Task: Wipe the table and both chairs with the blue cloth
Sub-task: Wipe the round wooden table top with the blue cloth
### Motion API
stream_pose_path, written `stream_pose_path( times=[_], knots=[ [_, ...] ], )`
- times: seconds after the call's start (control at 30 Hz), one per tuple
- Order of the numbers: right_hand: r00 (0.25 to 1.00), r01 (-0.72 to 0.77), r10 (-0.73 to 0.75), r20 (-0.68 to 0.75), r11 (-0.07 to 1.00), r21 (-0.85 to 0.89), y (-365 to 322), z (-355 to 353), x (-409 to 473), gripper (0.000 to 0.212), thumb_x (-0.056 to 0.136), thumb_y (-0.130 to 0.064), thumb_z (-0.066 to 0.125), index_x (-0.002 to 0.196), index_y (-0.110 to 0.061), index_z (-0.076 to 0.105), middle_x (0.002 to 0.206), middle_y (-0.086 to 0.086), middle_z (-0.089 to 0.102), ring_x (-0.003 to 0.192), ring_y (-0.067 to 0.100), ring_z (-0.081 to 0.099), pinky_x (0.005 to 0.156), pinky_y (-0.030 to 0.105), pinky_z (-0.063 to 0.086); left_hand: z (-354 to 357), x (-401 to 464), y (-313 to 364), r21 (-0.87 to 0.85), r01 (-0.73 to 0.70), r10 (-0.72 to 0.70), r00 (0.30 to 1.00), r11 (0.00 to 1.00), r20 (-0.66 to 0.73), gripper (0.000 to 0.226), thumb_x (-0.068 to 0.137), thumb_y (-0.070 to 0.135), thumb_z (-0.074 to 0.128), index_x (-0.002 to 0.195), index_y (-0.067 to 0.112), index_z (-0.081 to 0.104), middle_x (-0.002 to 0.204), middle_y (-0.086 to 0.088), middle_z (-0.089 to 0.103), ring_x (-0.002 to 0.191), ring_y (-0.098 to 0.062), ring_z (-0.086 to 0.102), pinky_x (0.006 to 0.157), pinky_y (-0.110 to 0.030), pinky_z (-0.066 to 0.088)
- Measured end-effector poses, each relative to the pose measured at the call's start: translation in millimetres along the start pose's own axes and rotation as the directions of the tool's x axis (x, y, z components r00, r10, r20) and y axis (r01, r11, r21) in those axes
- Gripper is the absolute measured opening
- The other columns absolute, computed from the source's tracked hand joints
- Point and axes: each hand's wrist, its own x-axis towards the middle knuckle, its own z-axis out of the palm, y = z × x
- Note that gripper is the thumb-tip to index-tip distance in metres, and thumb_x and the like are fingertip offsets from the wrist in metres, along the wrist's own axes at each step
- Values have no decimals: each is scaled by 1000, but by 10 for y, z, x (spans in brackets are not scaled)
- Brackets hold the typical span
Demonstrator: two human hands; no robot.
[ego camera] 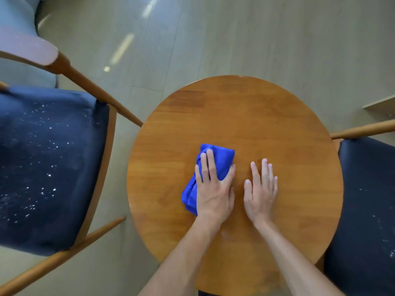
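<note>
The left hand (213, 186) is pressing flat, fingers spread, on the bunched blue cloth (210, 165) lying mid-bench (267, 116); the right hand (261, 193) is resting open beside it. The cloth is probably soft, light, best palmed from above.

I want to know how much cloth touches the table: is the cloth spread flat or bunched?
Bunched. The cloth lies in thick folds under the left hand, covering a small patch of table.
</note>
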Motion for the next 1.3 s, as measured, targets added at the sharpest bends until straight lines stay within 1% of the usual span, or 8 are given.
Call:
stream_pose_path(
  times=[0.1, 0.2, 0.37, 0.53, 0.73, 0.87, 1.1, 1.3],
  knots=[
    [1000, -2, 2, -22, 1000, -23, -14, 23, -25, 54, 91, -30, 30, 141, -16, 44, 155, 9, 28, 144, 21, 19, 115, 38, 8, 67, -247, -89, -3, -129, 129, 990, 992, -54, 61, 67, 9, 50, 124, 28, 56, 152, -31, 23, 143, -44, 20, 109, -57, 32],
    [998, 55, -55, -5, 997, -55, 68, -9, -45, 54, 92, -30, 28, 142, -18, 42, 157, 6, 25, 145, 20, 18, 116, 37, 7, -42, -327, -457, 27, -225, 225, 974, 974, -37, 72, 58, 10, 59, 126, 32, 54, 151, -29, 26, 142, -42, 23, 106, -57, 35],
    [998, 54, -58, -39, 993, -101, 41, 31, -43, 53, 93, -28, 28, 144, -19, 39, 157, 6, 23, 146, 21, 17, 117, 36, 5, -557, 521, -1460, 33, 21, -18, 994, 999, -109, 59, 73, 22, 61, 131, 28, 53, 155, -29, 10, 141, -48, 14, 102, -56, 34],
    [997, 56, -62, -45, 991, -123, 48, 33, -54, 52, 94, -27, 29, 145, -19, 37, 158, 6, 22, 146, 21, 17, 117, 36, 6, -613, 427, -1600, 76, 30, -19, 989, 997, -145, 60, 77, 25, 56, 136, 29, 50, 158, -23, 5, 144, -42, 9, 102, -54, 35],
    [997, 54, -62, -46, 987, -150, 29, 30, -58, 52, 94, -27, 28, 145, -19, 37, 158, 7, 22, 146, 22, 17, 117, 40, 10, -69, -1229, -1026, -1, -270, 269, 960, 963, -79, 60, 73, 20, 66, 132, 32, 58, 153, -25, 25, 142, -44, 22, 103, -58, 36],
    [996, 57, -68, -63, 986, -156, 37, 41, -63, 53, 94, -28, 28, 145, -18, 37, 158, 7, 23, 146, 22, 18, 116, 41, 11, -138, -1220, -1311, -22, -467, 467, 884, 884, 19, 55, 78, 28, 64, 131, 37, 57, 150, -22, 30, 140, -39, 31, 102, -55, 39],
    [989, 83, -101, -104, 982, -167, 58, 77, -65, 52, 94, -25, 30, 145, -17, 36, 157, 10, 23, 145, 24, 19, 116, 42, 13, -636, -42, -1969, 112, -217, 232, 962, 970, -147, 48, 81, 21, 60, 129, 22, 61, 152, -29, 23, 142, -43, 21, 107, -51, 32],
    [988, 90, -107, -110, 984, -152, 73, 91, -67, 51, 95, -24, 32, 145, -17, 35, 157, 10, 23, 145, 24, 19, 116, 43, 13, -85, -1335, -1243, 33, -244, 247, 958, 969, -146, 57, 73, 16, 67, 129, 25, 61, 150, -29, 28, 141, -46, 22, 104, -62, 32]
  ],
)
